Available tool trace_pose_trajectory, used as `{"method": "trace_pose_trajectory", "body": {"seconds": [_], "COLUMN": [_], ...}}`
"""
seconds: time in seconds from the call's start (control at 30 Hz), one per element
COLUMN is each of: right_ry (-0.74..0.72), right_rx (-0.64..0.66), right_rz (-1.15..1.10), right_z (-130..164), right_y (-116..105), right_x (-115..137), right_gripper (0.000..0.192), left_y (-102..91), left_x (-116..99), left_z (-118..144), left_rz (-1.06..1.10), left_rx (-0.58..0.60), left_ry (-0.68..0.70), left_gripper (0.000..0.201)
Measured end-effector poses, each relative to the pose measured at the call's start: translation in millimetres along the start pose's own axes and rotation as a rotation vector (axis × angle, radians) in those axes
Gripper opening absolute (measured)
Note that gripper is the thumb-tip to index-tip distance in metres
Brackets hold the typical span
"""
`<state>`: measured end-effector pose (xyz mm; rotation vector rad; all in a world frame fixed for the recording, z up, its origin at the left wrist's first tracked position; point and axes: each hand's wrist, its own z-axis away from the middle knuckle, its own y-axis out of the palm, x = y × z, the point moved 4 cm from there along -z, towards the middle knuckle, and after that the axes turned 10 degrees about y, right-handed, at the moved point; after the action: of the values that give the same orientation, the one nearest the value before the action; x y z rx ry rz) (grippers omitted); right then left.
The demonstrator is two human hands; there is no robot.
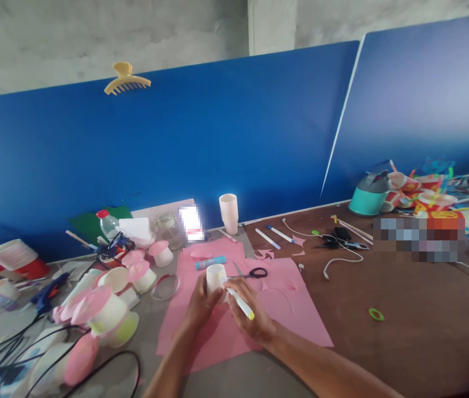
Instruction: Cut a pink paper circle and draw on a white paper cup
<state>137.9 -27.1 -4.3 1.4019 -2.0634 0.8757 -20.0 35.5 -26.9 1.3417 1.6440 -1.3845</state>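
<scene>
My left hand is wrapped round a small white paper cup above the pink paper. In my right hand is a white marker with a yellow end, its other end close against the cup's side. Whether the tip touches the cup I cannot tell. Just behind the hands lie black-handled scissors and a blue glue stick. Pink scraps are strewn at the paper's far edge.
Pink-trimmed white cups crowd the left side, with black cables and a blue glue gun. A stack of white cups stands by the blue partition. Two markers, a white cable and a teal container are right.
</scene>
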Motion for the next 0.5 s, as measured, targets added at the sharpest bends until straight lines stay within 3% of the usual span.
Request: {"method": "trace_pose_trajectory", "body": {"seconds": [0.37, 0.5], "right_ry": [0.046, 0.039], "right_rx": [-0.039, -0.041], "right_rz": [-0.041, -0.031], "right_z": [0.4, -0.1], "right_y": [-0.3, -1.7], "right_x": [-1.5, -0.4], "right_gripper": [0.026, 0.024], "left_y": [2.4, 1.9], "left_x": [6.4, 9.7], "left_z": [0.6, 0.3], "left_rz": [0.085, 0.106], "left_rx": [-0.018, -0.004], "left_ry": [-0.048, -0.04], "left_gripper": [0.061, 0.054]}}
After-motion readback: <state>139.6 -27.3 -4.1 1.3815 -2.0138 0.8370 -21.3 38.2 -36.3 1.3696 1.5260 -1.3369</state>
